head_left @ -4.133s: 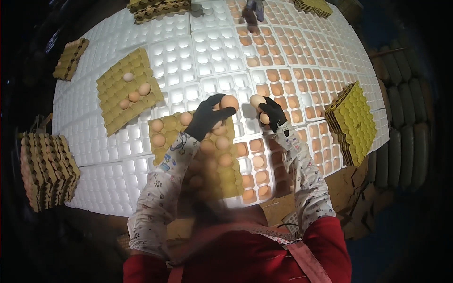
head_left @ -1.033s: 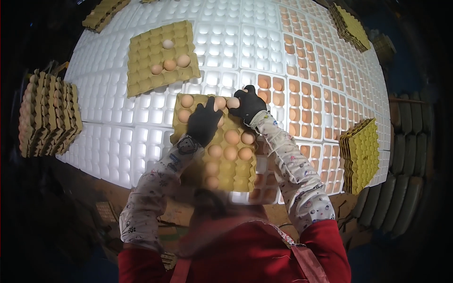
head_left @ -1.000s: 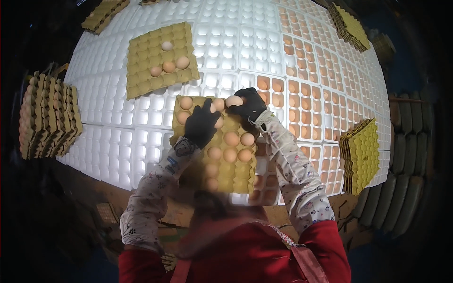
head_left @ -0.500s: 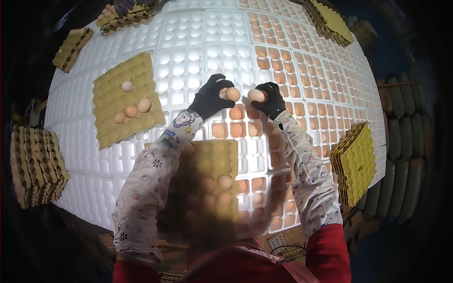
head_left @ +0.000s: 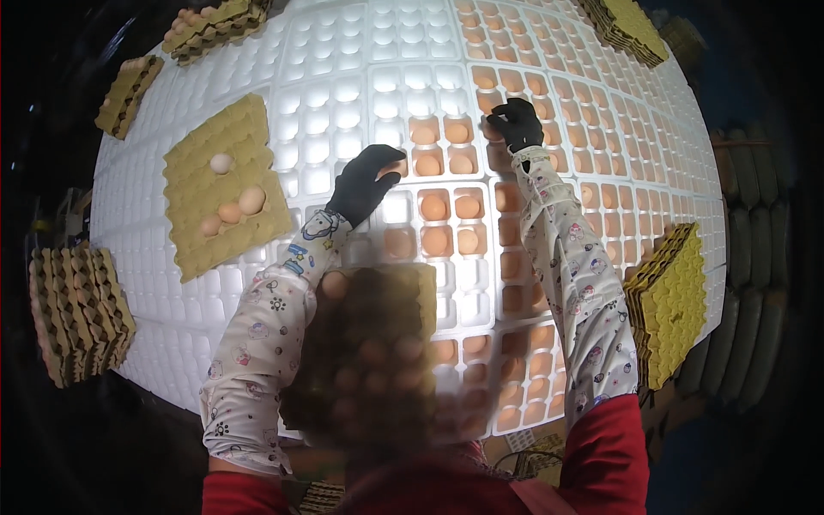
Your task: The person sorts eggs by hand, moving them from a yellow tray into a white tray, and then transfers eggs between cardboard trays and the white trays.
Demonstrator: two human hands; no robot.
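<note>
My left hand (head_left: 365, 183), in a black glove, curls its fingers around an egg (head_left: 394, 168) at a cell of the white tray (head_left: 396, 207). Most of that egg is hidden by the fingers. Farther off to the right, my gloved right hand (head_left: 517, 125) has its fingertips closed over another egg (head_left: 493, 130), partly covered and in shadow, at a cell of the adjoining tray. Between the hands, several brown eggs (head_left: 427, 162) sit in the cells. Below my left forearm lies a shaded pulp egg tray (head_left: 412, 296) with several eggs.
White trays span the table, with many egg-filled cells on the right. At left lies a pulp tray (head_left: 232, 193) with several eggs. Stacked pulp trays stand at left (head_left: 81, 318), right (head_left: 674, 309) and far right (head_left: 631, 30). Dark long bundles (head_left: 742, 343) lie beyond the right edge.
Eggs now sit in cells that were bare between my hands. My right hand has moved right and farther away; my left has shifted slightly left. The other person's hand has left the far left.
</note>
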